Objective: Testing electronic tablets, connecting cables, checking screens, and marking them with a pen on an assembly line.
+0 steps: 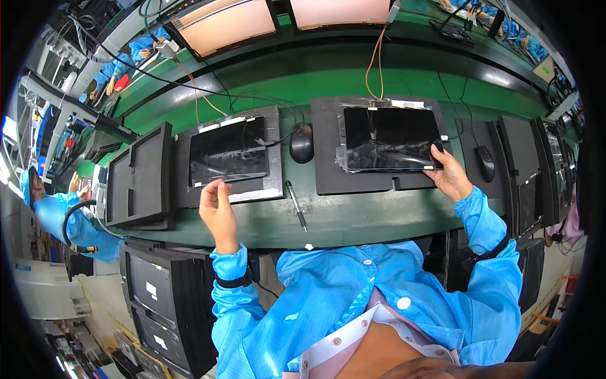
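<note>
Two dark, glossy flat screen panels lie side by side on black foam pads. My right hand [452, 175] grips the near right corner of the right screen panel [391, 140], thumb on the glass and fingers under the edge. My left hand [218, 211] is raised near the lower edge of the left screen panel [228, 151]. Its thumb and fingers are pinched together; whatever they hold, if anything, is too small to make out. Both panels carry small white tabs, and thin orange cables run up from their far edges.
Between the pads are a black mouse [302, 143] and a pen [296, 206]. Another mouse [485, 163] sits at the right. Black foam trays [140, 177] lean at the left; more stand at the right. Monitors [224, 25] line the back. A co-worker [69, 215] works far left.
</note>
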Tool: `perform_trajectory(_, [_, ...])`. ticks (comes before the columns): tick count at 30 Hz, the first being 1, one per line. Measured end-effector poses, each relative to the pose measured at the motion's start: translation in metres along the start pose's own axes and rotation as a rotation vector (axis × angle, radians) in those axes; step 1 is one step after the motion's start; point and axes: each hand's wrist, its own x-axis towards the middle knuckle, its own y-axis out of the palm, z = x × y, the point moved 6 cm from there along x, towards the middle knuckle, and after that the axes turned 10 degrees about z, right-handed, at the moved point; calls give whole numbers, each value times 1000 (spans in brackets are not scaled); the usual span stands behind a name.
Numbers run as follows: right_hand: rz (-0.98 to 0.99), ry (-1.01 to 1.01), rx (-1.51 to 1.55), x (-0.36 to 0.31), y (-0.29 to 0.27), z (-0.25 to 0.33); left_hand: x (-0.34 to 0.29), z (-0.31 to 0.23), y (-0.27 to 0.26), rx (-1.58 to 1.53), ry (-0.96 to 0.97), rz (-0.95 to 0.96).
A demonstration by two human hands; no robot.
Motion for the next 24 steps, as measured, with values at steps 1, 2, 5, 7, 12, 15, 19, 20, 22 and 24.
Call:
perform_trajectory(1, [46, -15, -5, 1, 2, 2, -6, 7, -2, -29, -44, -16])
perform_trajectory(2, [65, 14, -10, 2, 3, 0, -13, 14, -1, 27, -86, 21])
perform_trajectory(5, [-29, -1, -14, 2, -2, 8, -36, 18, 17, 255, -22, 76])
perform_trajectory(7, [29, 56, -117, 2, 3, 16, -58, 7, 39, 372, 147, 122])
perform_trajectory(12, [-419, -83, -1810, -8, 5, 83, -100, -15, 101, 566, 420, 355])
perform_trajectory(15, [-211, -164, -1694, -15, 7, 87, -106, -24, 114, 583, 391, 382])
perform_trajectory(19, [92, -488, -1876, -33, 27, 61, -100, -32, 150, 586, 411, 607])
perform_trajectory(20, [61, -539, -1943, -36, 28, 54, -99, -30, 165, 628, 406, 700])
perform_trajectory(22, [65, -596, -1924, -41, 29, 45, -92, -28, 191, 644, 426, 772])
perform_trajectory(24, [41, -617, -1923, -44, 26, 41, -92, -26, 210, 668, 450, 851])
